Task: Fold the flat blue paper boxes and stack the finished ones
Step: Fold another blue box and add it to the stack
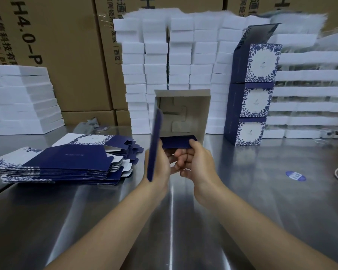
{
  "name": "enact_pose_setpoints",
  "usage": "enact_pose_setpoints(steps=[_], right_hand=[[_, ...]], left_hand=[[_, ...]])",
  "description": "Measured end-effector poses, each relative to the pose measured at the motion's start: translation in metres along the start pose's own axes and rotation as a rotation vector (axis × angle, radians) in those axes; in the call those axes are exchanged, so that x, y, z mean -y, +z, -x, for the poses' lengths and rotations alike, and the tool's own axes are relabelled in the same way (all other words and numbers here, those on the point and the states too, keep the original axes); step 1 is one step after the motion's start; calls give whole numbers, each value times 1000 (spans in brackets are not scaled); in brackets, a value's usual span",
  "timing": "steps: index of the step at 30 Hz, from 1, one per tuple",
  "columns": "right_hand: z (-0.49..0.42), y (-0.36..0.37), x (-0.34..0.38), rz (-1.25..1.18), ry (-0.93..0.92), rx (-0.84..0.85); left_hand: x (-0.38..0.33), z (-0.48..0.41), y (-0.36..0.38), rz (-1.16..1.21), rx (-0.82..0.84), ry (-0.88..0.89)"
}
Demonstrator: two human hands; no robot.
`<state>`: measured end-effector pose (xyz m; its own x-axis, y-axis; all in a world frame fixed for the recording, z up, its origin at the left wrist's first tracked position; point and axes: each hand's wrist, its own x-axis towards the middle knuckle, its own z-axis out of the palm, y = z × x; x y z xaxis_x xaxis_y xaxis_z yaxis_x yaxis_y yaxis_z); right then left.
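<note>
I hold the half-folded box (183,112) above the steel table (261,191), its grey inside facing me. My left hand (160,166) grips its blue side panel, and my right hand (199,162) pinches the bottom flap (177,141). The flat boxes (67,160) lie piled to my left, and three finished boxes (251,98) stand stacked on the right.

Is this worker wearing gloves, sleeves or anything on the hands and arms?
No gloves: the left hand and right hand are bare, with no ring, watch or bracelet showing. The left forearm and right forearm are bare too; no sleeve is in view.
</note>
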<state>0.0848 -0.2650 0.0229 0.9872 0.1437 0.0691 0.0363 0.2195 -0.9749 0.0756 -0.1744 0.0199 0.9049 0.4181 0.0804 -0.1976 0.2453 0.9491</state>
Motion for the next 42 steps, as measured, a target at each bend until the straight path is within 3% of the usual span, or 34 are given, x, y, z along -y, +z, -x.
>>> enact_pose_setpoints(steps=[5,10,17,20,24,30,35,39,42], right_hand=[[-2,0,-3,39,-5,3],[-1,1,-5,133,-3,18],[-9,-6,-3,131,10,-38],[-14,-14,0,123,-80,-150],[-16,-21,16,38,-332,-298],[-13,-24,27,77,-589,-216],[-13,-24,17,280,-653,-135],[-17,-29,18,277,-610,-145],[-21,-32,17,267,-579,-162]], left_hand=[[0,-2,-5,25,24,-48],[8,-4,-1,-99,122,-120],[7,-11,-11,17,130,-153],[5,-15,-13,38,134,-183],[3,-12,-24,45,178,-183],[1,-4,-31,74,259,-269],[7,-6,-28,63,301,-296],[12,-19,-34,18,290,-312],[13,-28,-40,-47,393,-346]])
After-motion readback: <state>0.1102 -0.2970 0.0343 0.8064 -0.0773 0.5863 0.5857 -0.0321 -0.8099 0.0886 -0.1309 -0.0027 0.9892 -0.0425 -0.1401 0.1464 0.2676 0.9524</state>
